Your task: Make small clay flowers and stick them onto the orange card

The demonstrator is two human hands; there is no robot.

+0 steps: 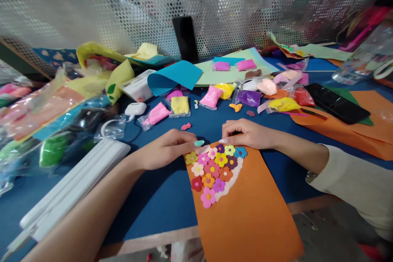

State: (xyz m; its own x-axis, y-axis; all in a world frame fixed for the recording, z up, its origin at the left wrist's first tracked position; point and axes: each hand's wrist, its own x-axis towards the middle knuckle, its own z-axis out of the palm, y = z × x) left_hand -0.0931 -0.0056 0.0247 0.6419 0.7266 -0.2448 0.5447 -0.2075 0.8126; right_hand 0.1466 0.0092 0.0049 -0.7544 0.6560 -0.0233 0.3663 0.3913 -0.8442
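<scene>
Orange paper [248,213], top edge pinched by left hand [172,147] and right hand [250,133], overhangs the table [159,204]. Bending it could pop flowers [211,169] loose.

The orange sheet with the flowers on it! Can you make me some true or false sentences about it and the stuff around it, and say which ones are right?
1. The left hand and the right hand are both at the far edge of the orange sheet. True.
2. All the flowers are the same colour. False: there are many colours, such as red, yellow and blue.
3. The flower nearest the person has pink petals. True.
4. The curled blue sheet is under the flowers. False: it lies beyond the left hand.
5. A black phone stands in front of the metal mesh. True.
</scene>
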